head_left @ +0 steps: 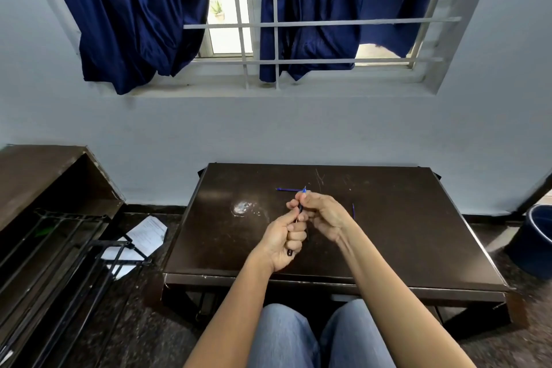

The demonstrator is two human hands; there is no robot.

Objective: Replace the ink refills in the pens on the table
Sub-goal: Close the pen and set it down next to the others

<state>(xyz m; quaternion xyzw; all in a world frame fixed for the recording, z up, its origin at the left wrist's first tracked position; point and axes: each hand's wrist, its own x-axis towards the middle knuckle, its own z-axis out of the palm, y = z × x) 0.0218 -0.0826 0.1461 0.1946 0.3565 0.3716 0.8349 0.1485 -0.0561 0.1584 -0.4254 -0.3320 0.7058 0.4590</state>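
Observation:
Over the middle of the dark table [403, 233], my left hand [283, 240] grips the black barrel of a pen [300, 208]; its dark rear end pokes out below the fist. My right hand [321, 213] pinches the front of the same pen, whose blue tip points up and away. A thin blue refill [288, 189] lies flat on the table just behind my hands. Another thin blue refill [353, 210] lies to the right of my right wrist, partly hidden.
A whitish smudge [242, 207] marks the tabletop left of my hands. On the floor at left stand a black metal rack [68, 251] and loose papers [143, 236]. A blue bucket [534, 239] stands on the floor at right. The wall is close behind the table.

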